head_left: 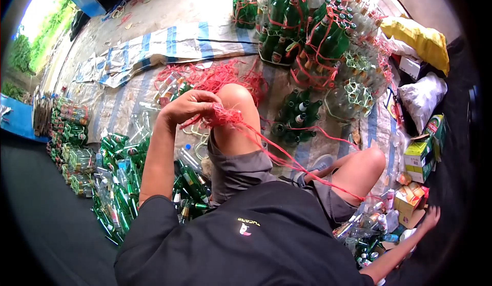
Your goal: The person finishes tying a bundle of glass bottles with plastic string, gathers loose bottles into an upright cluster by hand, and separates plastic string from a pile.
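My left hand [192, 106] is closed around a tangled bundle of red plastic string [226, 116], above my left knee. Loose strands run from the bundle across my lap to my right knee. My right hand [433, 217] is stretched far out to the right, beside an orange-and-white carton [408, 202]. Its fingers look extended and I see nothing in them. A group of green bottles [297, 114] stands upright on the ground sheet between and beyond my knees. A heap of red string [210, 78] lies beyond my left knee.
Tied bundles of green bottles [330, 35] and clear bottles [353, 99] stand ahead on the right. Loose green bottles [120, 193] lie at my left, near stacked bundles [74, 132]. At right are a green carton [420, 158], a white sack [424, 100] and a yellow sack [417, 37].
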Tool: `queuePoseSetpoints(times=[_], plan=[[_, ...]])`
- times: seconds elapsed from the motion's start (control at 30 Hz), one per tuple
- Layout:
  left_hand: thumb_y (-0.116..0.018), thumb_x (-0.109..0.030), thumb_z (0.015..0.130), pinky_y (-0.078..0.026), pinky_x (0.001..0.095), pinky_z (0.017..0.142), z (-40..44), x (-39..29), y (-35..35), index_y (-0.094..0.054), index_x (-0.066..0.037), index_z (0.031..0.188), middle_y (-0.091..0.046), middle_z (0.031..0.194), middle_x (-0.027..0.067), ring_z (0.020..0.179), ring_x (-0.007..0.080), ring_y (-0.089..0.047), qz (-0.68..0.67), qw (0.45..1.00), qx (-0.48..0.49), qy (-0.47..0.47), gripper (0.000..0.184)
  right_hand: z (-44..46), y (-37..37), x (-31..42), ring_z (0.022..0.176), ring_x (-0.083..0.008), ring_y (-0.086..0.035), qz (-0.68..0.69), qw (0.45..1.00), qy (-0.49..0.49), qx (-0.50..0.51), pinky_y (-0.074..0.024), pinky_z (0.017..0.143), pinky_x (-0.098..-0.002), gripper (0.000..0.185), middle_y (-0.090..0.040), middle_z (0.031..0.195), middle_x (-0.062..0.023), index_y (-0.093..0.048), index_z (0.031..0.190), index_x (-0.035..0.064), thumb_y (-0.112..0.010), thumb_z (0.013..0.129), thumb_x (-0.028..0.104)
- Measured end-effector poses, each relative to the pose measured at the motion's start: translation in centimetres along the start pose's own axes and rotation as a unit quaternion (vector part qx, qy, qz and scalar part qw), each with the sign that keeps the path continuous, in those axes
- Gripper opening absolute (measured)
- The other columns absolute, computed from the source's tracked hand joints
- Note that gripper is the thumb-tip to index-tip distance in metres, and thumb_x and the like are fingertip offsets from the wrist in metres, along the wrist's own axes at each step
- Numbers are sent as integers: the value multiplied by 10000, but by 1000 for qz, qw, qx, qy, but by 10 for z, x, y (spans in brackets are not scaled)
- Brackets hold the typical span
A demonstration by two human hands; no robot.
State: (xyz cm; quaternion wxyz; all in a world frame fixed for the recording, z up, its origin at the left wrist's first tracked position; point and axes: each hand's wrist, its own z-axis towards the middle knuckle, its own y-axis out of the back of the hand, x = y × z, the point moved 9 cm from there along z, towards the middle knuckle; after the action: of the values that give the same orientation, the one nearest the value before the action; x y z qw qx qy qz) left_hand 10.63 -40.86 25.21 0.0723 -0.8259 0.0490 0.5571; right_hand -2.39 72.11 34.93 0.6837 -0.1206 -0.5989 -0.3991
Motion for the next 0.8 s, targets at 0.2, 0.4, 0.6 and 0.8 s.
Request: queuePoseSetpoints(times=[0.2,0.4,0.6,0.8], plan=[[-628,-114,1017,-513,270,899,-15,-51,-9,-692,-9,1124,-700,1035,19,990,105,-638,49,973,-107,-197,163,-334,-377,201,1154,-189,-621,91,920,102,368,-509,977,-317,395,-633,1278,-104,-552,1382,-16,-590,1005,95],[-621,-70,1016,-515,257,894,-8,-64,-47,-662,2,1165,-689,1072,33,998,104,-629,26,964,-167,-203,170,-618,-518,327,1205,-234,-607,69,631,129,762,-538,928,-341,767,-567,1396,-167,-373,1513,17,-787,877,135],[-578,-54,1036,-504,256,900,-15,-74,-76,-651,8,1156,-667,1137,49,1020,111,-614,-142,946,-121,-265,154,-660,-564,292,940,-105,-632,144,569,-9,809,-533,811,-283,411,-688,1069,-39,-564,1320,-30,-706,973,138],[-611,-80,1022,-492,211,678,-31,-127,-96,-677,-14,1132,-693,974,37,780,64,-615,-10,912,-149,-381,145,-665,-554,281,692,-13,-552,194,516,-257,794,-430,571,-185,189,-659,895,46,-651,1149,55,-641,999,169]])
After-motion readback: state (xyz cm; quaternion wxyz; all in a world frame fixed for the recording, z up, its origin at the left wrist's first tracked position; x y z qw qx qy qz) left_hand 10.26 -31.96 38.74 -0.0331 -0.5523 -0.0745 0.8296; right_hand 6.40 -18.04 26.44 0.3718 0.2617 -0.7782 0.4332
